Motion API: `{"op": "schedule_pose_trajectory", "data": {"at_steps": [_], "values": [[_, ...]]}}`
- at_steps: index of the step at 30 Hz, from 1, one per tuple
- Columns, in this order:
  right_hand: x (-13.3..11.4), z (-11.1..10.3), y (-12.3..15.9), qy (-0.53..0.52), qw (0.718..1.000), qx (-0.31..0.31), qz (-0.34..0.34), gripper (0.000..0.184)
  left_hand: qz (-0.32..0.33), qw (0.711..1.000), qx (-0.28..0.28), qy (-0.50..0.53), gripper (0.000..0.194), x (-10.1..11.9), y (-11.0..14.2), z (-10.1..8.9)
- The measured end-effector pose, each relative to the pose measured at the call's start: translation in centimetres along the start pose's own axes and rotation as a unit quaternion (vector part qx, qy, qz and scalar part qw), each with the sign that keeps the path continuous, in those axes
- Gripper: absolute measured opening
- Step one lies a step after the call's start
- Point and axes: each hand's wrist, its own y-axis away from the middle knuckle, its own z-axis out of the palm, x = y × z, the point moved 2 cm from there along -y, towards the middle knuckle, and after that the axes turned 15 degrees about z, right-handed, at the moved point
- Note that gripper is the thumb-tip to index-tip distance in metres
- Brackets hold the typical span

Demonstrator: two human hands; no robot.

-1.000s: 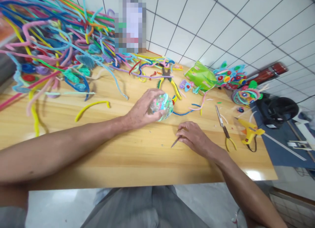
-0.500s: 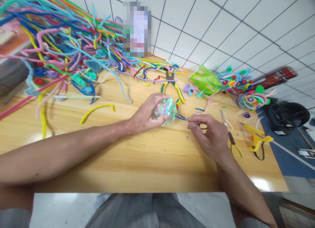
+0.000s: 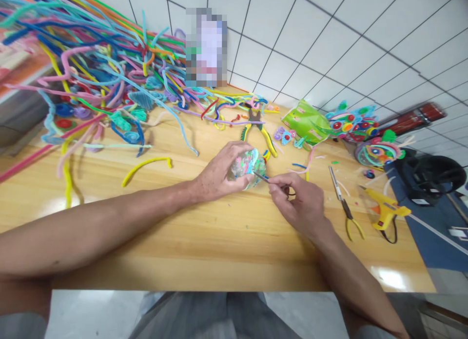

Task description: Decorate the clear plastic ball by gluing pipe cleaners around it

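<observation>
My left hand [image 3: 223,175] is wrapped round a clear rounded ball [image 3: 243,164] filled with multicoloured bits. Light-blue and green trim runs over its surface, and small yellow and blue pieces stick out at its right side. Between the thumb and fingers of my right hand [image 3: 298,197] is a small pair of scissors [image 3: 261,176], with a dark handle loop below the fingers. The narrow tips reach the ball's right side, close to my left thumb; whether they touch it I cannot tell.
Tangled pipe cleaners [image 3: 120,80] cover the back left. Yellow-and-black pliers [image 3: 258,127], a green packet [image 3: 306,122] and decorated figures [image 3: 380,151] stand behind. To the right lie long-nosed pliers [image 3: 345,207], a yellow glue gun [image 3: 387,207] and a black holder [image 3: 427,178]. A yellow pipe cleaner [image 3: 144,167] lies left.
My right hand has moved left, bringing the scissor tips from beside the ball onto its right part. My left hand keeps its hold. The view has shifted slightly.
</observation>
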Motion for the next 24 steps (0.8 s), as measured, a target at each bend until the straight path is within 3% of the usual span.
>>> {"op": "schedule_pose_trajectory", "data": {"at_steps": [24], "values": [[0.26,0.38,0.17,-0.017,1.0,0.011,-0.005,0.012,0.004,1.0,0.004,0.002,0.059,-0.07,0.09,0.08]]}}
